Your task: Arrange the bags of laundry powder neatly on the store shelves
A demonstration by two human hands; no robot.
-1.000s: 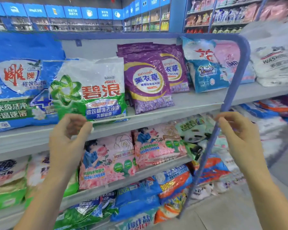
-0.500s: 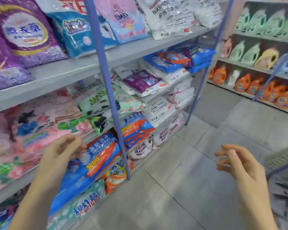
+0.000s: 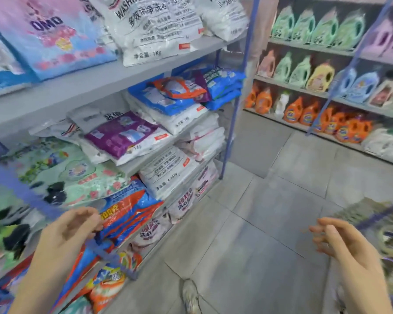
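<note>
Where the person looks: bags of laundry powder (image 3: 168, 171) crowd grey shelves (image 3: 77, 87).
Left hand (image 3: 66, 236): loosely curled, empty, before a blue-orange bag (image 3: 127, 209).
Right hand (image 3: 349, 252): relaxed, empty.

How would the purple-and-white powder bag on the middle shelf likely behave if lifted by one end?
The purple-and-white bag probably sags: it lies draped over white bags beneath. Its glossy film looks slippery. Plump, so likely heavy.

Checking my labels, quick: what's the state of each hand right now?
Left hand: open, fingers loosely curled, holding nothing.
Right hand: open, fingers loosely curled, holding nothing.
</note>
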